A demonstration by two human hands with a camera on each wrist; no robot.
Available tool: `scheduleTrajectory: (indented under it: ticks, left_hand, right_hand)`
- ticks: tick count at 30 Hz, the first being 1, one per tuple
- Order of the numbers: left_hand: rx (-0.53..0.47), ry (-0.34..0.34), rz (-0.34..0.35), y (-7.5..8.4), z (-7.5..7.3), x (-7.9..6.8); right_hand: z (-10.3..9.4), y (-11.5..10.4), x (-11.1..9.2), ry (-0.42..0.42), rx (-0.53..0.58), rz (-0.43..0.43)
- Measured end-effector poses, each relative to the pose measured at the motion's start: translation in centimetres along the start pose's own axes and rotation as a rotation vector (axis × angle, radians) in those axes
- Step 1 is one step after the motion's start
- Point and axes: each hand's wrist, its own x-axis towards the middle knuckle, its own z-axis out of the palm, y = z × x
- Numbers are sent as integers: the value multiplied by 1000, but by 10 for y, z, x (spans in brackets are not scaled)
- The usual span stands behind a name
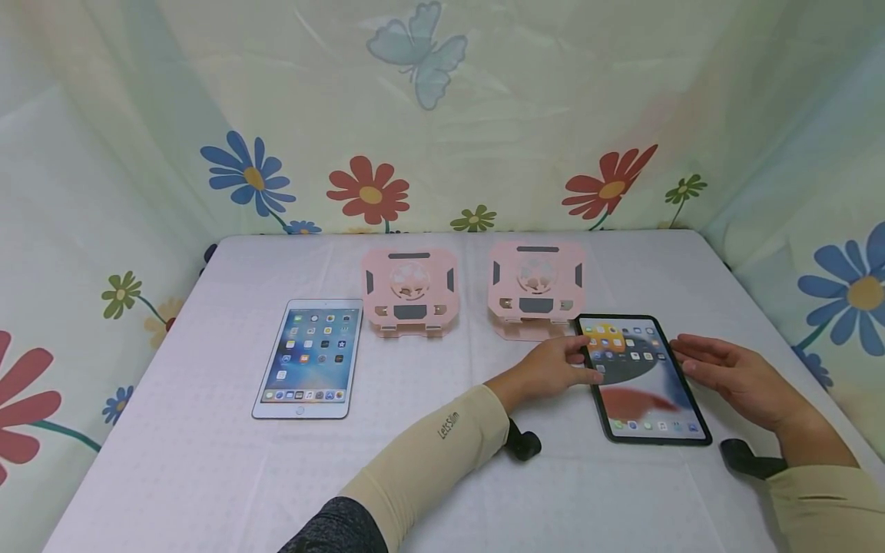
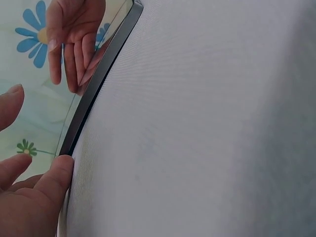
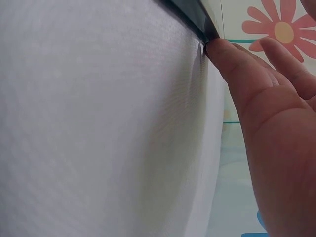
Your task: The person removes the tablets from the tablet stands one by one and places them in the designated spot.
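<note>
A dark-framed tablet [image 1: 646, 384] with its screen lit lies face up at the right of the table. My left hand [image 1: 553, 369] is at its left edge; in the left wrist view a fingertip [image 2: 61, 168] touches the dark rim. On the opposite side is my right hand [image 1: 740, 380], fingers fairly straight, and the right wrist view has one fingertip [image 3: 217, 47] against the tablet's edge [image 3: 192, 17]. Two pink folding stands [image 1: 410, 296] [image 1: 535, 280] stand behind, with the right one close to the tablet's upper left corner.
A white tablet [image 1: 307, 359], screen lit, lies face up at the left beside the left pink stand. White cloth covers the table [image 1: 207, 461]. A flowered curtain [image 1: 512, 115] hangs behind and along both sides. A black wrist-mounted piece [image 1: 525, 445] juts from the left sleeve.
</note>
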Motion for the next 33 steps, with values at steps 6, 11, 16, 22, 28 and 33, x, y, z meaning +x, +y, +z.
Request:
scheduleTrajectory:
  ticks: [6, 11, 16, 22, 28, 33]
  left_hand:
    - [-16, -15, -2, 1, -2, -1]
    - [-21, -20, -3, 2, -3, -2]
    - [-23, -21, -11, 2, -3, -2]
    - [-28, -22, -17, 1, -4, -2]
    - [-41, -8, -14, -2, -4, -4]
    - [-100, -60, 28, -4, -10, -8]
  right_hand:
    - [1, 0, 0, 1, -22, 8]
    - [1, -1, 0, 1, -27, 8]
    - [1, -3, 0, -6, -9, 12]
    - [3, -6, 1, -10, -13, 21]
    - [7, -7, 1, -1, 21, -9]
    - [8, -11, 0, 53, -110, 6]
